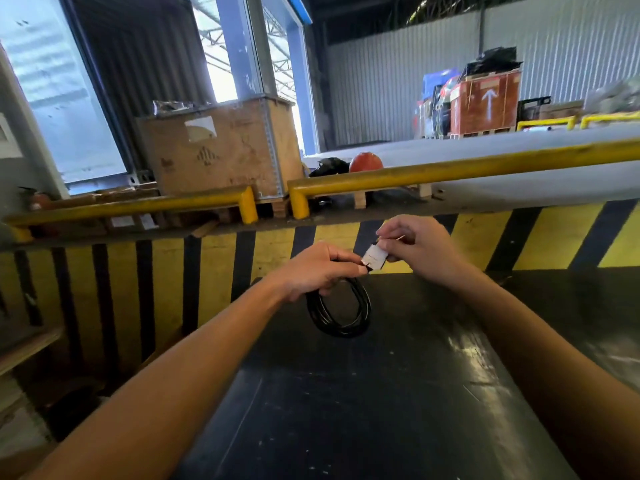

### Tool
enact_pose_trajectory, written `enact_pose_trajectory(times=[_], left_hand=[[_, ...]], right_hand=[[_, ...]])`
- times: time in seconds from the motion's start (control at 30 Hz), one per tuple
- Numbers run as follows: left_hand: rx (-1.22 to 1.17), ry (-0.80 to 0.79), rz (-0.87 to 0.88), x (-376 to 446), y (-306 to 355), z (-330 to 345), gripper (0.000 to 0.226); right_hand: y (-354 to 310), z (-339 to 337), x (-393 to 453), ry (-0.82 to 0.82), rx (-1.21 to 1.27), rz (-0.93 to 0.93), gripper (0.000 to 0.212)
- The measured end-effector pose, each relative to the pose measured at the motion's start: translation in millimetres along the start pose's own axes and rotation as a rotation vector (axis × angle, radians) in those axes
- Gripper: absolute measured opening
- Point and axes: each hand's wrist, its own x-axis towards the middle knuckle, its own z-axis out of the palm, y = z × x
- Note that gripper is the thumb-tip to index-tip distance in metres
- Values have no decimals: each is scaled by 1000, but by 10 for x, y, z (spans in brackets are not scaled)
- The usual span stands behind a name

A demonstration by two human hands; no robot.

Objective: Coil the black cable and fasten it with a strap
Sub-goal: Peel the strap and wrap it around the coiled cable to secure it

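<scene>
The black cable (341, 311) hangs as a small coil of several loops above the dark table (398, 393). My left hand (320, 266) grips the top of the coil, fingers closed around the bundled loops. A short white strap (374, 257) sits at the top of the coil between both hands. My right hand (420, 247) pinches the strap's free end with thumb and forefinger, just right of the left hand. The part of the cable inside the left fist is hidden.
Beyond the table stands a yellow-and-black striped barrier (485, 244) topped by yellow rails (450, 169). A large wooden crate (221, 147) sits behind the rails at left. Stacked boxes (485, 102) stand far right by a corrugated wall.
</scene>
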Motion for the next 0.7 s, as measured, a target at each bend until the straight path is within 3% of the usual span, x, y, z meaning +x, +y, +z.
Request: enact_pose_trajectory(times=[0.17, 0.43, 0.7], left_hand=[[-45, -9, 19, 16, 80, 16, 14], [42, 15, 81, 1, 172, -39, 16], [135, 43, 97, -8, 248, -19, 17]], right_hand=[[-150, -81, -44, 18, -110, -38, 13], [-224, -132, -187, -87, -375, -229, 39], [-189, -97, -146, -19, -419, -318, 24]])
